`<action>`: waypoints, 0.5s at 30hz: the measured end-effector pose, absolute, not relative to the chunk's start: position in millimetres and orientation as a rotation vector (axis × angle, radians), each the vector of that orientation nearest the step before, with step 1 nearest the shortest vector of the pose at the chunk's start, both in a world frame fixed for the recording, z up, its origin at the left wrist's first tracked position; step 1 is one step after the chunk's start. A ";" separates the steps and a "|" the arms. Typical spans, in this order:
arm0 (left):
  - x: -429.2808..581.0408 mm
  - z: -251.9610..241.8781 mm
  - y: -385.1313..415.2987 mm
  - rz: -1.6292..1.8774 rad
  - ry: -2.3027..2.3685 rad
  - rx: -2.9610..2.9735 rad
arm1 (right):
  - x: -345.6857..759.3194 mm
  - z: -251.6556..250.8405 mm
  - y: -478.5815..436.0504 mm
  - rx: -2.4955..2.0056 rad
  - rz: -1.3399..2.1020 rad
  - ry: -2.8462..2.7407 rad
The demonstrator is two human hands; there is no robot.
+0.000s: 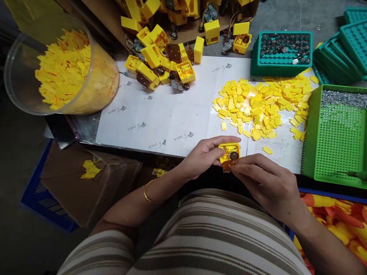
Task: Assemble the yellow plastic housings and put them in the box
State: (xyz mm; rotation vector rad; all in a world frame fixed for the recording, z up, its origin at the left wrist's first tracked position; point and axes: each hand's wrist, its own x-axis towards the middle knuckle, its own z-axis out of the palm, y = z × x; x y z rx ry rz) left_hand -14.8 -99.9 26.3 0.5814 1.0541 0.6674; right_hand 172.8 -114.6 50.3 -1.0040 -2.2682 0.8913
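Note:
At the near edge of the white paper sheet point(160, 118), both hands meet on a small yellow plastic box point(228, 151) that has a round dark part inside and a brown board at its bottom. My left hand point(202, 156) pinches the box from the left, thumb and fingers closed on it. From the right, my right hand point(266, 183) has its fingertips pressed on the box and the brown board. A gold bangle point(149, 194) circles my left wrist.
A heap of small yellow plastic tabs point(258, 107) lies right of centre. More yellow boxes point(163, 65) are piled at the back. A clear tub of yellow tabs point(65, 68) stands left. Teal trays point(282, 51) and a green tray with screws point(335, 137) sit right.

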 end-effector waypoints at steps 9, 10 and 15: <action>-9.9 22.4 -102.0 0.694 1.086 0.671 | 169.9 46.9 -114.8 -1.047 0.934 -2.214; -10.7 22.5 -102.3 0.697 1.056 0.633 | 169.8 46.7 -114.3 -1.062 0.920 -2.200; -15.4 22.9 -104.9 0.685 0.910 0.481 | 168.3 43.8 -108.1 -1.111 0.892 -2.164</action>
